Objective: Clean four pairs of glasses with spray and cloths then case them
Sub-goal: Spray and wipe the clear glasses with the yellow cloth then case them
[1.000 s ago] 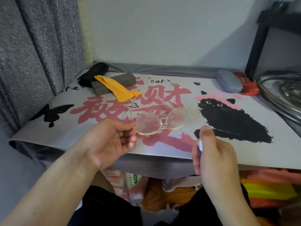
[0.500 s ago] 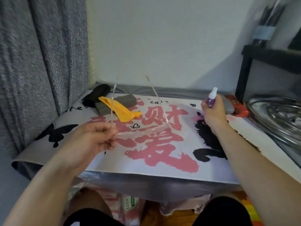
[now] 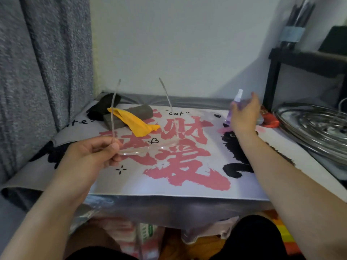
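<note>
Left hand (image 3: pixel 97 152) pinches clear glasses (image 3: pixel 139 150) at one corner, lenses untouched | right hand (image 3: pixel 243 117) fingers spread, spray bottle (image 3: pixel 235 104) just beyond fingertips, apparently released.

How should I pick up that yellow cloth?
Probably pinch the free, crumpled near corner of the yellow cleaning cloth, coming from above on the side nearest you. Its far end is draped over the grey rectangular case, while this corner lies loose on the printed mat.

A single head-worn camera looks forward and down from close above a printed desk mat (image 3: pixel 187 188), which runs away toward the back wall (image 3: pixel 178 44).
</note>
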`<state>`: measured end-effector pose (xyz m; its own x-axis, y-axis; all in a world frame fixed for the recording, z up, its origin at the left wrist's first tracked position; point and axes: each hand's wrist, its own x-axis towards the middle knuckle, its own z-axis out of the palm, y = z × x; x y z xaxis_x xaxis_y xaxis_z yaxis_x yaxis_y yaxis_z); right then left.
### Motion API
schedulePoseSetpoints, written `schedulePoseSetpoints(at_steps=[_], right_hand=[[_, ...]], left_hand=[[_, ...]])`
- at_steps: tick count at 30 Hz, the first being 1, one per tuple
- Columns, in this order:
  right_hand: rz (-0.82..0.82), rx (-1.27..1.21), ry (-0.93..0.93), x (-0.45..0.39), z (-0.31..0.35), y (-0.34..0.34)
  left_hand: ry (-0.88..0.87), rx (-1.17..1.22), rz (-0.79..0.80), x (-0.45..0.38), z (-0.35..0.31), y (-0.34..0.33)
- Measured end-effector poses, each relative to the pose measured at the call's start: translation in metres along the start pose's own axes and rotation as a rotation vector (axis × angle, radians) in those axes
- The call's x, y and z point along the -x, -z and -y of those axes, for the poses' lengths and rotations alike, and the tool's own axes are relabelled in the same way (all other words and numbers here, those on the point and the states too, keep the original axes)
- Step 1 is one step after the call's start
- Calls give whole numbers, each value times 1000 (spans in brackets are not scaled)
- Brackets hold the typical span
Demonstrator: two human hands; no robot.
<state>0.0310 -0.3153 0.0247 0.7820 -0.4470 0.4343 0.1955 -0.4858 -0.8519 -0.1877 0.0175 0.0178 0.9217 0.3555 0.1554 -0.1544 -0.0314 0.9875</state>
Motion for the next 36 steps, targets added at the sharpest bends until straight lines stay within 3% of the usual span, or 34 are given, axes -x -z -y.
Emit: schedulePoseSetpoints(at_steps=[1,2,3,5,6,7,9,14,17,19,21,22,26,30,32,33,36], right_hand=[[-50,-1,76,14,14,5],[3,-26,147,31,32,9],[167,-104,181,51,49,14],[663,-211,162,98,82,22],[849,-143,196,120,94,25],[929,-53,287,138,102,25],[889,32,433,162,112,19],[866,-68,292,170,120,4],[1132,-21,272,172,126,0],[1232,-128,166,163,123,-9],[1130,-228,74,147,116,-28],[1046,-176,130,137,109,-42],[883,391,817,119,92,-97],[787,603,1289,117,99,-122],[764,606,1298,118,105,-127],[772,554,1213,119,110,-125],[814,217,615,118,139,-103]], left_hand=[[-17,-18,-14,1,1,3],[-34,-41,-24,3,3,7],[-51,-59,-28,5,3,11],[-82,-62,-30,10,4,18],[-92,-58,-25,12,5,20],[-100,-47,-25,15,6,22],[-103,-6,-46,20,9,28],[-107,82,-254,24,16,37],[-126,-76,-274,25,21,45],[-148,-171,-250,25,21,55],[-176,-229,-262,24,19,69],[-187,-252,-272,23,19,75],[-197,-247,-249,27,19,80],[-162,-185,-176,32,17,69],[-166,-182,-136,33,15,67],[-169,-181,-121,33,15,66],[-183,-163,-96,33,15,64]])
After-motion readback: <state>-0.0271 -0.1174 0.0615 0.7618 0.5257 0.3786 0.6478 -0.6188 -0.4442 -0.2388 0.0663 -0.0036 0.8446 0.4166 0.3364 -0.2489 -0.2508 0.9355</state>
